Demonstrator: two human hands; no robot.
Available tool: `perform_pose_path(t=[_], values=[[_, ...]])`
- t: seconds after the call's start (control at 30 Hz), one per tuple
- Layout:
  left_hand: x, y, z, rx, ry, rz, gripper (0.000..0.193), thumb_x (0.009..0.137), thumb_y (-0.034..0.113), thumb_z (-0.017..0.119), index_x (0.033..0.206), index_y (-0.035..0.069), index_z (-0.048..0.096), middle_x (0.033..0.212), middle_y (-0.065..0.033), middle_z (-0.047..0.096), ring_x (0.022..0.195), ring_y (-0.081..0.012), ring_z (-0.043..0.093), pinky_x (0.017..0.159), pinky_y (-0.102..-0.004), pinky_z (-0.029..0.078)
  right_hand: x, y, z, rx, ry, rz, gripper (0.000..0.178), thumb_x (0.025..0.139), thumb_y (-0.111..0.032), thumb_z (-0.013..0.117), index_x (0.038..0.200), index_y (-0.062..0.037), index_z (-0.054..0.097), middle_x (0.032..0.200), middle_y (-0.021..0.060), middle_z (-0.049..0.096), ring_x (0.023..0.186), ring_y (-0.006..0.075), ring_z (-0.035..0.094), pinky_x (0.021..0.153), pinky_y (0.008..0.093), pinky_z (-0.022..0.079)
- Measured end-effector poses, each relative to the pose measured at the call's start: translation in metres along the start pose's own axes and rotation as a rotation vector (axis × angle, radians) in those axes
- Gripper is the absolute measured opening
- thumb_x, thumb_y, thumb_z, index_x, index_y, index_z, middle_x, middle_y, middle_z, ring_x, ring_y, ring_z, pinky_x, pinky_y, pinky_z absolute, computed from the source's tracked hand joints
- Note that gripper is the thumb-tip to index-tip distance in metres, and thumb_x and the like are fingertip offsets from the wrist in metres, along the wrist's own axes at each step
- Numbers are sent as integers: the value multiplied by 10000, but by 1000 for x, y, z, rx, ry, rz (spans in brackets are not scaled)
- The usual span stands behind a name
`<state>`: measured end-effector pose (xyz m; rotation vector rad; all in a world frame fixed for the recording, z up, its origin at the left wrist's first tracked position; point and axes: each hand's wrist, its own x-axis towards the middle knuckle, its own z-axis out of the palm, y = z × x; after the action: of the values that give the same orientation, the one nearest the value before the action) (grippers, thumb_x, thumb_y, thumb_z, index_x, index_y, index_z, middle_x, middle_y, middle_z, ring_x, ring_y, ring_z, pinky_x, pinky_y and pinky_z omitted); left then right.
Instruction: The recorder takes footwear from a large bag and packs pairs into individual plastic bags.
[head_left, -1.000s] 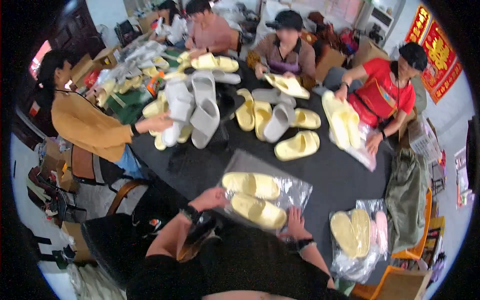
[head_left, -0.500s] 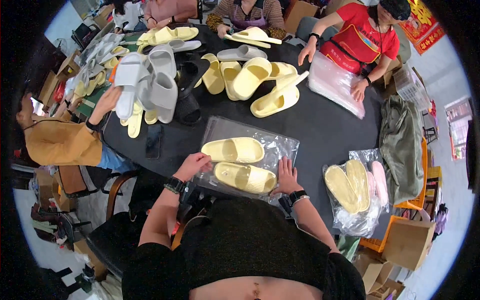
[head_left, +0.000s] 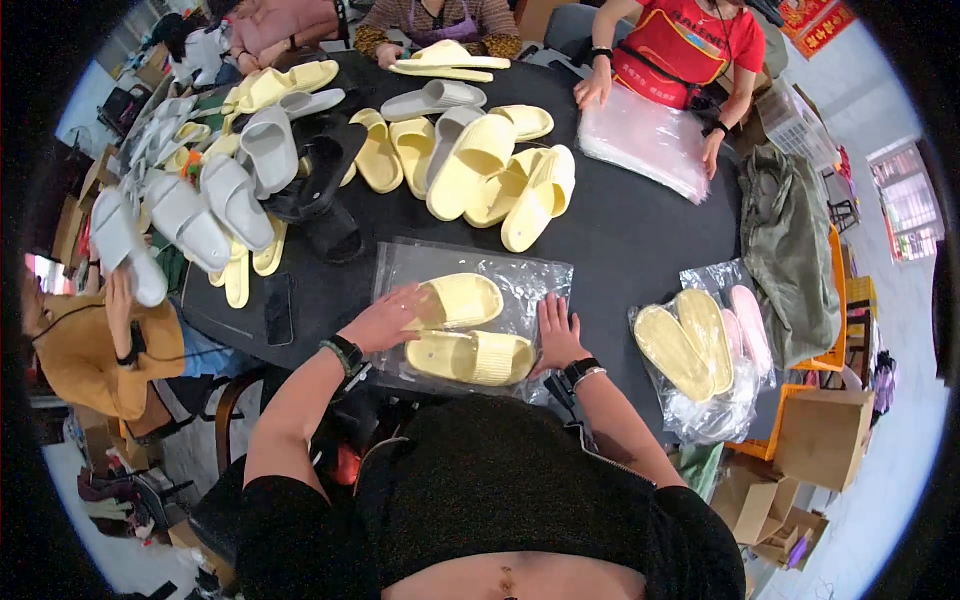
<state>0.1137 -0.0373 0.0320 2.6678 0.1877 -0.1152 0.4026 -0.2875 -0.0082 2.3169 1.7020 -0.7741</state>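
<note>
Pressing down on a clear plastic bag (head_left: 470,265) at the near edge of the black table (head_left: 640,240), I keep both hands flat and open, gripping nothing. My left hand (head_left: 385,318) lies on the bag's left side, touching the upper yellow slipper (head_left: 462,298); my right hand (head_left: 555,335) rests on the plastic beside the lower yellow slipper (head_left: 475,357). Bagged slippers (head_left: 700,350) lie to my right, loose ones beyond

both hands flat, fingers spread: left hand (head_left: 385,317), right hand (head_left: 556,335)
</note>
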Motion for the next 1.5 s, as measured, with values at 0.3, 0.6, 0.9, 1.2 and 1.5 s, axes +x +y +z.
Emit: perform_pose_path(t=[0.3,0.6,0.9,1.2,1.5], values=[[58,9,-26,-15,-18,147,453,772,382,681,1057,54,555,1074,-159,528,1036,-359,500,886,-452,415,16,-8,-18,26,-10,27,1567,310,-497,912,1481,8,3,1561,208,-34,1443,386,-37,1120,592,95],[89,34,48,103,-24,216,403,643,393,744,875,74,661,1025,-87,574,1057,-298,490,875,-426,430,2,0,2,-28,-67,48,1593,333,-650,854,1465,47,-22,1550,232,-57,1422,437,-78,1104,628,75],[64,19,45,113,332,138,199,658,285,636,599,95,636,699,-56,604,812,-261,533,722,-395,427,10,2,-1,-54,-89,46,1606,341,-637,863,1467,31,-66,1553,222,-86,1426,420,-91,1108,617,70],[-65,-54,41,121,434,-394,191,643,247,647,666,58,663,784,-124,605,882,-333,552,796,-446,444,5,-3,-5,-73,-62,19,1615,337,-659,847,1466,33,-78,1550,228,-100,1425,425,-91,1109,618,68],[-127,-16,-41,296,678,-797,170,653,171,672,653,3,648,811,-156,602,863,-352,545,831,-481,415,0,-3,-7,-7,-61,20,1627,329,-611,874,1463,32,-99,1544,240,-111,1422,424,-114,1105,621,68]])
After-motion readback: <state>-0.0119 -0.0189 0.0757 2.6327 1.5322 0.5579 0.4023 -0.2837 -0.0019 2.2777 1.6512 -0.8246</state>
